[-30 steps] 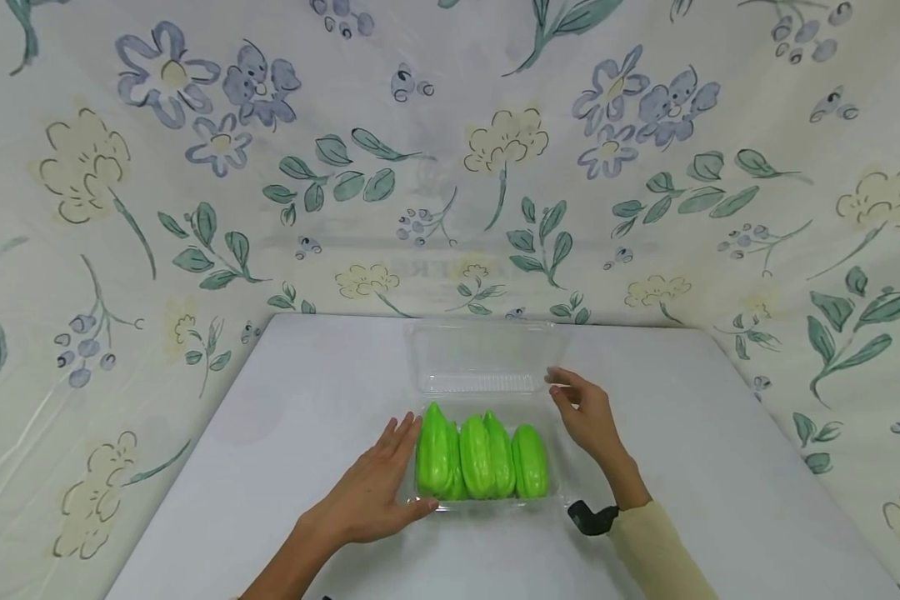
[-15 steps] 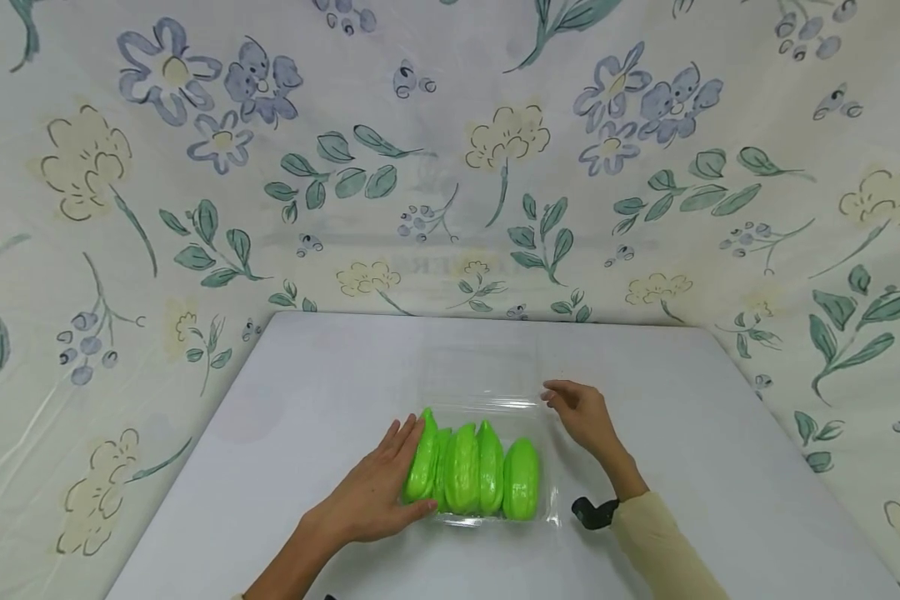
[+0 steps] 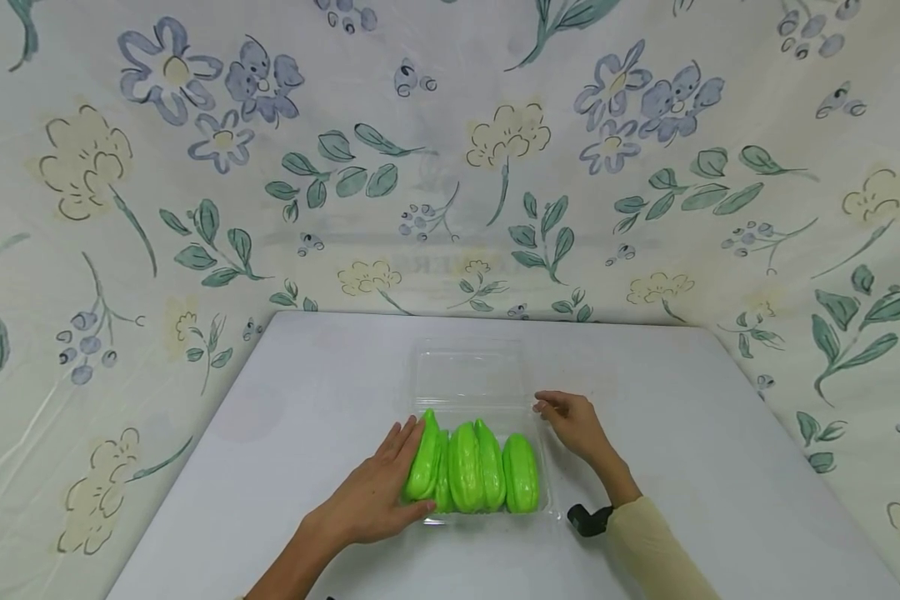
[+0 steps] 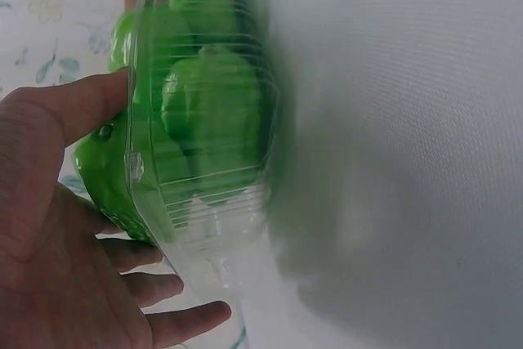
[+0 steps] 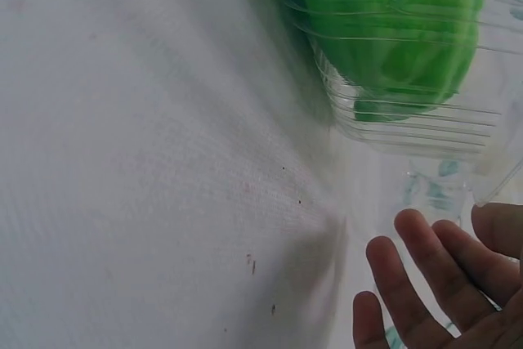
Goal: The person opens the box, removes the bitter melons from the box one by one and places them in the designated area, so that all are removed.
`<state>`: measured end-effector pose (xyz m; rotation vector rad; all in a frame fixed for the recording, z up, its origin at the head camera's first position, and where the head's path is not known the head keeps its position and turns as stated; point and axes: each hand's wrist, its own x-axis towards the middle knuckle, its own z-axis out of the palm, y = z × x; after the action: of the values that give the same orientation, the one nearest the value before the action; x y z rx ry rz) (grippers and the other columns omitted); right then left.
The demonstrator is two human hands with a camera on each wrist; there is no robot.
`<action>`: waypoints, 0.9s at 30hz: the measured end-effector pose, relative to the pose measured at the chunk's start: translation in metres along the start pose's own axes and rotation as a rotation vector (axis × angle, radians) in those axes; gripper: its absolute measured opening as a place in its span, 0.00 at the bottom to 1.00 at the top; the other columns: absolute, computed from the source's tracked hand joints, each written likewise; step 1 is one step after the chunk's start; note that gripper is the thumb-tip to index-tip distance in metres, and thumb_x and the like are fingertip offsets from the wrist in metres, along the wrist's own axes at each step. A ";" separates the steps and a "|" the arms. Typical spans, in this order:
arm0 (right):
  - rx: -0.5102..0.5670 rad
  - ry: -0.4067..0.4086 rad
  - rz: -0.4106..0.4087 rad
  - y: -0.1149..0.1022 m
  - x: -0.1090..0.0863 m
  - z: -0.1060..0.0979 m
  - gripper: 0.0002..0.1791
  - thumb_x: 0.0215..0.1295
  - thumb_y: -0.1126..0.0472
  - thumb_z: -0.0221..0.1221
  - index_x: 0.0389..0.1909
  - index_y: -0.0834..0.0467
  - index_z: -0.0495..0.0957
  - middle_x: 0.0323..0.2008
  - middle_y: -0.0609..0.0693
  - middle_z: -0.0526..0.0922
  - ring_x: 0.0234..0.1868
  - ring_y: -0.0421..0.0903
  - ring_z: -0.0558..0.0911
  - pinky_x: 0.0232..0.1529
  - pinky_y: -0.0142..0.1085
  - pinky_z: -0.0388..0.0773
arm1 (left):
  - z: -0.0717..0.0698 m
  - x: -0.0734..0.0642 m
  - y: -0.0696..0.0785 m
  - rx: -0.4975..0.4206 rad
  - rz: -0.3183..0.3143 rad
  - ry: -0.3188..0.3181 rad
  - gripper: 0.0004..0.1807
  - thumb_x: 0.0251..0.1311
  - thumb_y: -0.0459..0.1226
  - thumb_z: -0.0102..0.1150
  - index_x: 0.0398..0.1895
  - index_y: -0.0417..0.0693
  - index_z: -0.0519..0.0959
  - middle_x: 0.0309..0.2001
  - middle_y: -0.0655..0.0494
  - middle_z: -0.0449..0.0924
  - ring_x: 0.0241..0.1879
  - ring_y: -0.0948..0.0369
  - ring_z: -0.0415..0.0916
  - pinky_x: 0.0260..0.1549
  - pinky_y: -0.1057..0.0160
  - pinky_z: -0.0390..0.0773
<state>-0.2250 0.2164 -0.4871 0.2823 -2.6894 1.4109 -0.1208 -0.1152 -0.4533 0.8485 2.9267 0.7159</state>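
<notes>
A: Floral cloth [image 3: 120, 208] hangs behind and beside the white table [image 3: 720, 467] on which we work. Starting at our left hand [image 3: 371, 496]: what does it do?

B: We lay it flat, fingers straight and together, against the left end of the clear plastic clamshell box [image 3: 551, 512]. In the left wrist view the palm [image 4: 49, 226] presses the box wall [image 4: 212, 226], thumb above, fingers beneath.

A: And our right hand [image 3: 577, 425]?

B: Its fingers curl at the far right corner of the box, where the transparent hinged lid [image 3: 468, 379] joins the tray. We cannot tell whether they pinch the lid edge or only touch it; in the right wrist view the fingers [image 5: 417, 275] look relaxed, just beside the box corner [image 5: 482, 177].

A: Where does the produce lie?

B: The bright green ribbed chayote-like vegetables [image 3: 472, 471] stand side by side in the tray, near the table's front middle, between our two hands. The lid is open and lies back behind the tray.

A: Which step do we judge this to be?

B: Steadying the filled tray with its lid not yet shut. The next move probably calls for a firm hold on the lid's edge, swinging it forward over the vegetables while the left hand braces the tray.
</notes>
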 end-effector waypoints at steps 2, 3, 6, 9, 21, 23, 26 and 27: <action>-0.004 -0.007 -0.003 0.000 0.000 -0.001 0.14 0.71 0.69 0.53 0.52 0.69 0.80 0.42 0.57 0.86 0.41 0.51 0.85 0.40 0.40 0.82 | 0.000 0.000 0.000 0.003 -0.002 0.000 0.56 0.59 0.55 0.64 0.78 0.39 0.43 0.77 0.41 0.44 0.74 0.44 0.42 0.64 0.44 0.61; -0.008 -0.011 -0.005 0.000 0.000 -0.001 0.14 0.71 0.69 0.53 0.53 0.69 0.79 0.42 0.57 0.86 0.42 0.51 0.85 0.40 0.40 0.82 | 0.000 0.000 -0.001 0.005 -0.005 0.000 0.57 0.59 0.55 0.64 0.78 0.39 0.42 0.77 0.41 0.43 0.74 0.44 0.42 0.65 0.44 0.61; -0.030 -0.017 -0.023 -0.001 -0.001 -0.003 0.14 0.71 0.69 0.53 0.53 0.69 0.79 0.41 0.56 0.86 0.42 0.52 0.85 0.41 0.42 0.82 | 0.000 0.000 -0.001 0.006 -0.019 -0.002 0.58 0.57 0.56 0.65 0.78 0.39 0.42 0.77 0.42 0.42 0.74 0.44 0.42 0.65 0.44 0.60; -0.055 -0.020 -0.043 -0.003 -0.001 -0.005 0.14 0.71 0.69 0.53 0.53 0.69 0.79 0.41 0.56 0.86 0.43 0.53 0.85 0.42 0.44 0.82 | 0.000 -0.002 -0.003 -0.007 -0.041 -0.004 0.60 0.56 0.58 0.65 0.79 0.42 0.41 0.77 0.43 0.42 0.75 0.45 0.41 0.65 0.44 0.60; -0.073 -0.037 -0.100 -0.018 -0.003 -0.015 0.15 0.72 0.65 0.56 0.55 0.67 0.79 0.47 0.58 0.84 0.46 0.55 0.84 0.44 0.47 0.82 | 0.001 -0.004 -0.009 -0.065 -0.047 -0.007 0.64 0.50 0.58 0.70 0.80 0.46 0.39 0.78 0.44 0.43 0.75 0.46 0.43 0.65 0.43 0.60; -0.078 -0.035 -0.119 -0.022 -0.004 -0.017 0.16 0.72 0.64 0.57 0.55 0.66 0.79 0.49 0.58 0.84 0.47 0.55 0.83 0.45 0.48 0.81 | 0.001 -0.004 -0.009 -0.063 -0.045 -0.006 0.65 0.49 0.59 0.70 0.80 0.46 0.39 0.78 0.45 0.43 0.75 0.46 0.42 0.65 0.43 0.60; -0.073 -0.040 -0.143 -0.029 -0.005 -0.019 0.15 0.72 0.64 0.57 0.56 0.65 0.79 0.50 0.58 0.84 0.47 0.54 0.83 0.46 0.48 0.81 | 0.000 -0.005 -0.009 -0.057 -0.043 -0.008 0.65 0.49 0.59 0.70 0.79 0.46 0.39 0.78 0.45 0.42 0.75 0.47 0.42 0.65 0.43 0.60; -0.069 -0.042 -0.148 -0.031 -0.005 -0.019 0.15 0.72 0.64 0.57 0.56 0.64 0.79 0.50 0.57 0.84 0.47 0.54 0.83 0.46 0.48 0.81 | 0.000 -0.005 -0.009 -0.060 -0.044 -0.008 0.65 0.49 0.59 0.70 0.80 0.46 0.39 0.78 0.45 0.42 0.75 0.47 0.42 0.64 0.43 0.60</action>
<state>-0.2137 0.2154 -0.4524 0.4985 -2.6797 1.2827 -0.1215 -0.1245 -0.4581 0.7778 2.8903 0.7912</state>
